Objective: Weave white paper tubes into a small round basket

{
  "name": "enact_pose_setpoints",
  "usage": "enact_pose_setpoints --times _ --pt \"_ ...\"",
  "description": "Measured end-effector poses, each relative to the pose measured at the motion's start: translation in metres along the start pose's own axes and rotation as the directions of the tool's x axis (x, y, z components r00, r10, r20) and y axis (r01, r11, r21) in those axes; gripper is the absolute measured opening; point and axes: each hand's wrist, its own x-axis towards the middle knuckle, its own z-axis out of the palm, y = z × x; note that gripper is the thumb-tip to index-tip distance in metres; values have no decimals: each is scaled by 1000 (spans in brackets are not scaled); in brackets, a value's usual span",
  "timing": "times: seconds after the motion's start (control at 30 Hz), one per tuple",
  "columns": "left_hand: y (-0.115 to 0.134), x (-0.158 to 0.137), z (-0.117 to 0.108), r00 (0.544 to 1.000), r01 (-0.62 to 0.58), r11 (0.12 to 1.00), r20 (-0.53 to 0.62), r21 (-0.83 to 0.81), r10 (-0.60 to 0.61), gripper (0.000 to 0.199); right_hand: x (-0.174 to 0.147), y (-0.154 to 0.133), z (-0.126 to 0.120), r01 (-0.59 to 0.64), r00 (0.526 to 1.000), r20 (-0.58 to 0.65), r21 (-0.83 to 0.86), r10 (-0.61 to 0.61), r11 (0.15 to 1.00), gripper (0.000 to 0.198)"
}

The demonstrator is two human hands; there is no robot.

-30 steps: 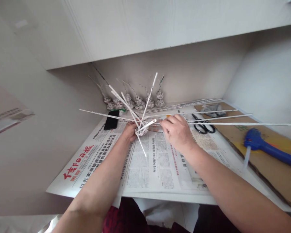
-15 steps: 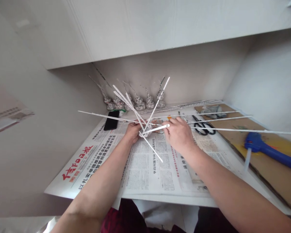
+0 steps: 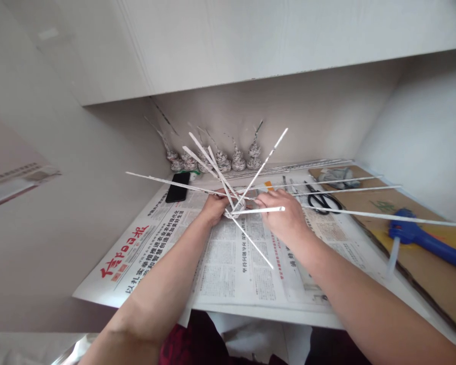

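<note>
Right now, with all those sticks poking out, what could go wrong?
The long paper sticks stretch across the scissors in this view, so a turn might snag them. The left hand grips the small woven piece; if it slips, the weave could loosen. One stick also crosses the phone in view and might nudge it.

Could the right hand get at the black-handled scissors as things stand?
Probably yes: the scissors lie close beside the right hand, though long paper sticks cross over them and that hand seems busy pinching one.
</note>
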Motion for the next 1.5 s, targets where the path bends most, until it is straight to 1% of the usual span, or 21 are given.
enact_pose_setpoints --times 0.13,0.23,0.37,0.47,0.57,0.77,1.03,1.17,1.27,1.43,1.5 --pt "-4 2 -2 1000 -7 997 21 72 5 25 1 -2 1 -36 999 37 -9 36 999 23" --pt "-4 1 -3 999 -34 993 37 112 30 27 1 -2 1 -45 997 65 5 45 999 25" --pt "0 -3 2 996 -70 987 61 147 62 24 -1 -5 0 -37 999 29 82 35 996 20" --pt "3 -6 7 996 -72 985 60 158 63 23 -3 -8 -1 -34 999 30 132 30 991 28" --pt "3 -8 10 996 -73 985 52 157 66 24 -3 -10 -2 -40 999 28 156 36 987 26" --pt "0 -8 12 996 -73 975 61 209 61 25 0 -4 3 -102 994 46 178 95 979 21" --pt "0 -9 11 987 -154 923 96 352 128 21 2 0 13 -72 997 40 203 65 977 19" --pt "-3 -8 11 987 -154 910 108 384 121 21 3 0 16 -58 998 28 161 54 985 14" --pt "-4 -8 10 989 -141 905 100 402 110 19 3 0 17 -39 999 23 148 36 988 14" --pt "0 -8 8 990 -139 890 51 435 129 18 2 2 20 -60 998 -6 227 62 972 17" --pt "1 -8 8 990 -141 888 50 438 133 20 2 4 21 -65 998 5 227 66 972 17"
